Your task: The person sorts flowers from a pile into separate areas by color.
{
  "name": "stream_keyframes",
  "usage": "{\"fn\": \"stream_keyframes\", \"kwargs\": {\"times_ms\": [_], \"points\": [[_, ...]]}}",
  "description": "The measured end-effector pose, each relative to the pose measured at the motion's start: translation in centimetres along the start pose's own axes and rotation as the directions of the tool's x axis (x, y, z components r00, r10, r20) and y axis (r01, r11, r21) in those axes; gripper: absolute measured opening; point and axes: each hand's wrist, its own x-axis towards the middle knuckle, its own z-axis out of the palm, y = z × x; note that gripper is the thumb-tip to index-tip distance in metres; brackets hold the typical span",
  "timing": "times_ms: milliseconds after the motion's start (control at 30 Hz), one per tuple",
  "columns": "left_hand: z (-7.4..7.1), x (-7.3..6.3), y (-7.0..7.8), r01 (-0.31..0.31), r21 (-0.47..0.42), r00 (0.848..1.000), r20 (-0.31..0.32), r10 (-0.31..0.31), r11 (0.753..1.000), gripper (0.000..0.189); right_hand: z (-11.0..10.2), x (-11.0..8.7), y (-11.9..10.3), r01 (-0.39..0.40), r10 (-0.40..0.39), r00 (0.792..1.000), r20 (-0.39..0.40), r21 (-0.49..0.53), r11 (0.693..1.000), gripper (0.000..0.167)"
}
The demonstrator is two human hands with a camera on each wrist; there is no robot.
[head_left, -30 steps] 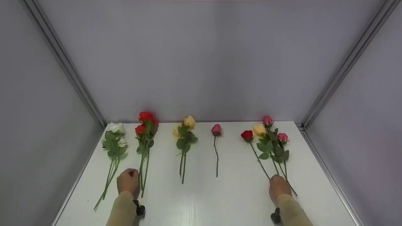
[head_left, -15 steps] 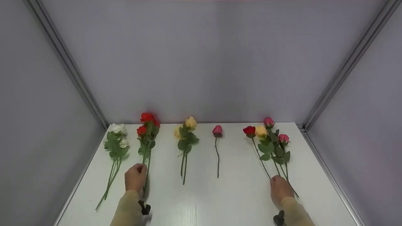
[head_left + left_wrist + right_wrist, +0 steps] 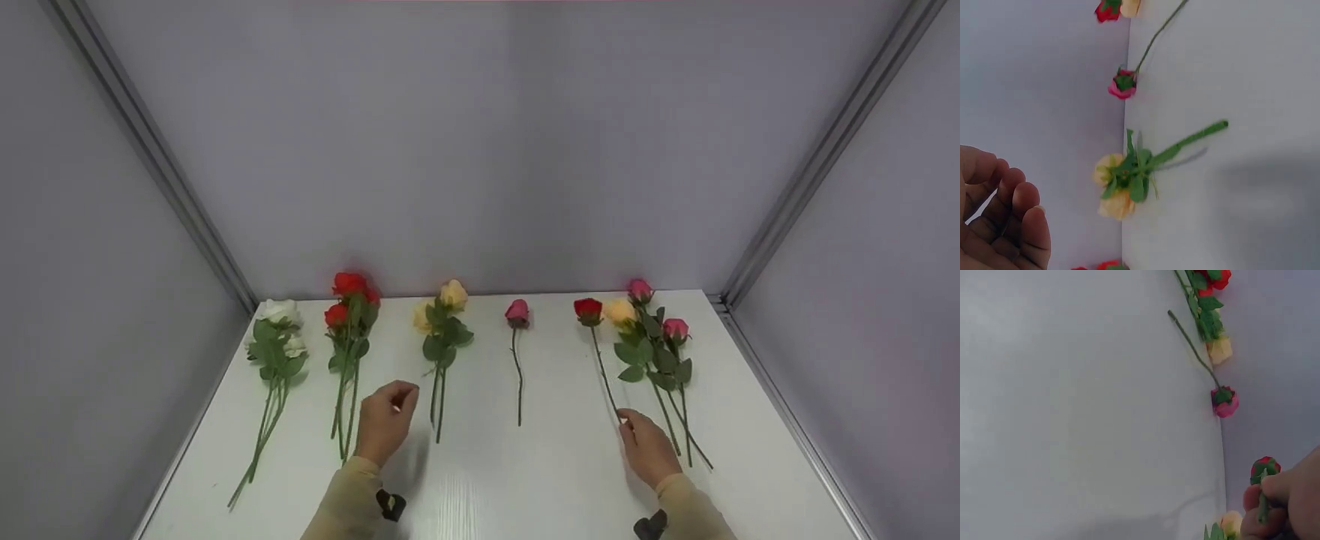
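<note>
1. Head view: my right hand (image 3: 649, 448) is pinching a red rose (image 3: 588, 309) by the lower stem, and the stem's cut end is showing past my fingers in the right wrist view.
2. This rose is pointing its bloom toward the back wall (image 3: 465, 150), just left of a yellow rose (image 3: 619, 310) and two pink roses (image 3: 676, 328).
3. My left hand (image 3: 386, 422) is hovering over the table (image 3: 525, 480), fingers loosely curled, thumb near the forefinger, holding nothing; it is occupying the space between the stems of the red bunch (image 3: 349, 283) and the yellow pair (image 3: 453, 294).
4. White roses (image 3: 280, 312) are lying at far left; a single pink rose (image 3: 517, 313) is lying right of the yellow pair.
5. Tan sleeves (image 3: 345, 501) are covering my forearms.
</note>
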Motion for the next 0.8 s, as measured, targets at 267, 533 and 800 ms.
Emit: {"fn": "stream_keyframes", "kwargs": {"times_ms": [267, 533, 800], "points": [[4.4, -2.6, 3.5, -0.092, -0.126, 0.974, 0.195, 0.115, 0.988, 0.008, 1.7, -1.4, -5.5, 0.049, -0.06, 0.997, 0.055, 0.174, 0.983, 0.025], [8.1, -3.9, 6.2, 0.044, -0.206, 0.947, 0.32, 0.025, 0.978, 0.012, 2.7, -3.2, -10.7, 0.185, -0.224, 0.969, 0.109, 0.29, 0.939, 0.02], [9.2, -5.2, 8.0, 0.053, -0.267, 0.942, 0.334, 0.041, 0.962, 0.01, 3.2, -4.5, -13.2, 0.305, -0.35, 0.934, 0.065, 0.36, 0.882, 0.018]]}}
